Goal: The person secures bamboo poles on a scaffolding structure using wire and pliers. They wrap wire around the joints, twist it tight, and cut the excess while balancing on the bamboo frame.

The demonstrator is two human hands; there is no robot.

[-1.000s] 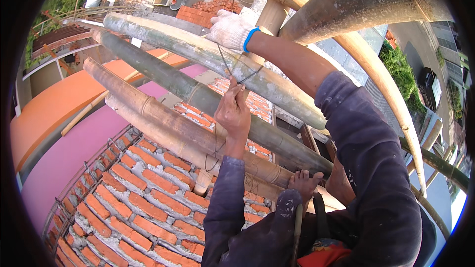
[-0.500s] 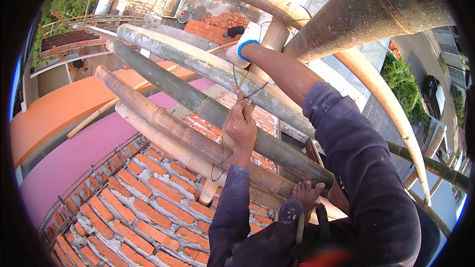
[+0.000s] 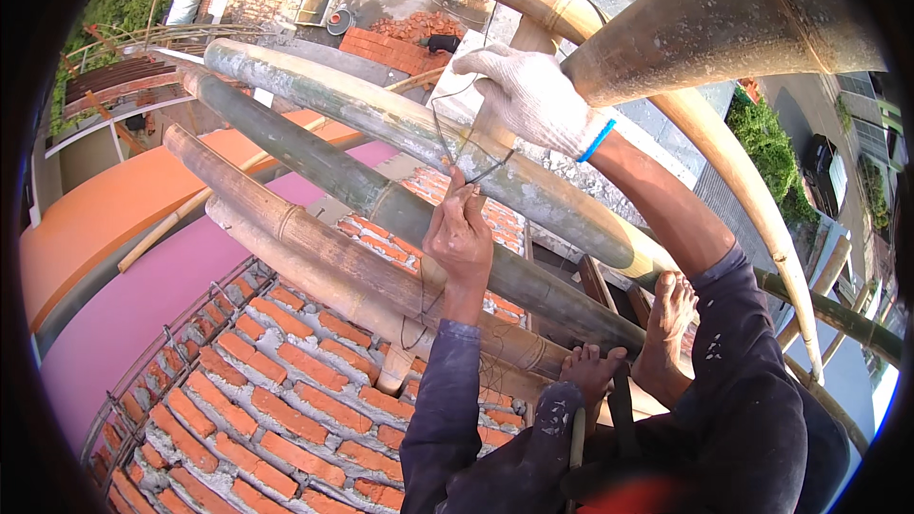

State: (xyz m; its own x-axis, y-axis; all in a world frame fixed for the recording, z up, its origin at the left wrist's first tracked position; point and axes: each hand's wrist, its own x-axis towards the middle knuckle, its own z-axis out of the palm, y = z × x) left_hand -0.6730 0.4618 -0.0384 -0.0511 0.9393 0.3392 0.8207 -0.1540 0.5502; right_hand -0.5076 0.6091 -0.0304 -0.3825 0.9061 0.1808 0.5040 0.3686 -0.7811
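Left hand (image 3: 460,240): bare, my fingertips pinched on a dark wire (image 3: 495,168). The wire lies across the far bamboo pole (image 3: 362,118), right of the pole's midpoint; whether it fully encircles the pole, I cannot tell. Right hand (image 3: 535,100): white knitted glove with blue cuff, raised above the same pole, fingers partly bent; I cannot confirm whether they grasp anything. A green bamboo pole (image 3: 314,160) runs nearer me, beneath my left hand. Nearer again, to the left, is brickwork (image 3: 286,373) with grey mortar.
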